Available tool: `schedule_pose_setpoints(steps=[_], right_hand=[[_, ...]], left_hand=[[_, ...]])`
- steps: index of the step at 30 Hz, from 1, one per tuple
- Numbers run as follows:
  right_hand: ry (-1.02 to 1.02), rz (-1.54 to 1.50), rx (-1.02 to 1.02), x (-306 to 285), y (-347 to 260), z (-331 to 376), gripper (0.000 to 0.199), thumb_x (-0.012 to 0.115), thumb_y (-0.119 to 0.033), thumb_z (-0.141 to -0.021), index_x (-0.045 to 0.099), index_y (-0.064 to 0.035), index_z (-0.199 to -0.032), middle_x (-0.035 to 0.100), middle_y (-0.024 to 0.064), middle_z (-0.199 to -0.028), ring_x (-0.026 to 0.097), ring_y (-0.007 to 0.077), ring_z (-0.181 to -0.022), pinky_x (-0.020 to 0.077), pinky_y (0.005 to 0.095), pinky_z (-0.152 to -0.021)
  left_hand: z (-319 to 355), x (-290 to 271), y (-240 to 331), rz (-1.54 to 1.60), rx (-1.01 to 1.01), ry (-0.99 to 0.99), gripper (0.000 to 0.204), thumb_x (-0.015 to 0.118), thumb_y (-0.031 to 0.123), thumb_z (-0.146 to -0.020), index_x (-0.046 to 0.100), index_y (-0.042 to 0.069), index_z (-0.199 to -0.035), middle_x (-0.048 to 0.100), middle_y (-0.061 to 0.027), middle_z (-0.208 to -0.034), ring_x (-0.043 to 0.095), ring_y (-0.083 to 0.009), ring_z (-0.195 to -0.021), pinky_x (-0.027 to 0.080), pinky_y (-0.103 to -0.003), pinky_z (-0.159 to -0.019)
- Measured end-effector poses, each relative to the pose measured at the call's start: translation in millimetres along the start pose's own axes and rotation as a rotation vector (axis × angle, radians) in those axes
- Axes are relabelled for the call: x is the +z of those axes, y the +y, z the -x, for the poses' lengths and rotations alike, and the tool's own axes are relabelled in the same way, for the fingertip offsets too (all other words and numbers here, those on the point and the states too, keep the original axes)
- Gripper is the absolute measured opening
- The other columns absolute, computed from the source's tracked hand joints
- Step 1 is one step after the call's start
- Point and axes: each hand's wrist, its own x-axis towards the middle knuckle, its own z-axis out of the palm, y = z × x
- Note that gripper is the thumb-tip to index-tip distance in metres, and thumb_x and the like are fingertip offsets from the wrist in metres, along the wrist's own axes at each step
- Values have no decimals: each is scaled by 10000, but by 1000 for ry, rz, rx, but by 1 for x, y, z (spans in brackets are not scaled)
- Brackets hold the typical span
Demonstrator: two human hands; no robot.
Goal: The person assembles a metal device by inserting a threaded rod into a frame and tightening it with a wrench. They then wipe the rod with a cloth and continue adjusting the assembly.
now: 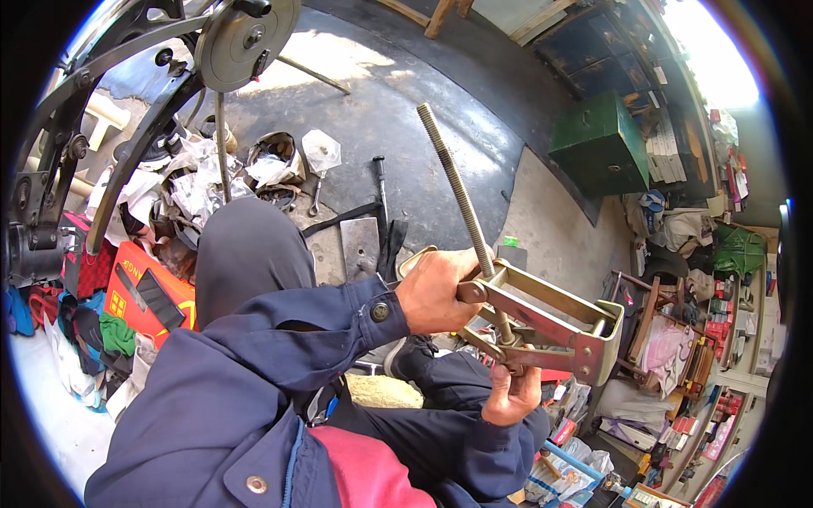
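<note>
Between my two hands is a brass-coloured metal frame (555,313) with pivoted side arms and a long threaded rod (453,173) running through it. The rod slants up and away, its far end free. My left hand (439,290) is closed around the frame's left end, beside the rod; its fingers are partly hidden behind the metal. Lower down, my right hand (513,396) pinches the lower end of the rod, where it meets the frame's lower arms. The frame's wide bent end points to the right, above my right knee.
A black machine with a round wheel (246,42) stands at upper left. On the floor ahead lie a wrench (316,197), a black-handled tool (380,182) and a metal plate (362,245). An orange-red box (152,292) is at left, a green box (598,140) at far right. Cluttered shelves line the right.
</note>
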Motion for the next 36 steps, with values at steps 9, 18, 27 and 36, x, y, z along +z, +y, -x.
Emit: schedule_pose_setpoints(steps=[9,18,27,36], right_hand=[[-414,-1039,460,-22,21,-14,511,595,-426,-1030,590,42,-1235,659,227,-932,554,209,-597,482,372,-514],[-174,-633,349,3,4,-9,583,502,-537,-1048,591,36,-985,573,98,-705,478,134,-518,425,285,-478],[176,-357,286,26,-2,-4,700,362,-632,-1053,601,23,-1114,631,105,-805,485,139,-607,389,284,-529],[-482,-1203,816,4,10,-18,599,382,-587,-1050,550,-39,-879,353,-1,-535,285,123,-402,277,282,-385]], left_hand=[[0,0,-2,-2,-12,-7,468,664,57,-736,597,-9,-1195,672,-196,-844,689,-318,-730,536,-396,-698],[-2,3,-8,22,-53,-43,249,608,-10,-767,583,11,-1014,610,-91,-829,600,-164,-735,506,-303,-691],[-5,1,-4,16,-96,-70,301,532,-40,-758,580,9,-1051,643,-48,-892,576,-81,-832,500,-257,-754],[-2,2,-5,25,-44,-53,312,539,-41,-766,583,6,-1071,663,-60,-913,597,-89,-847,508,-262,-759]])
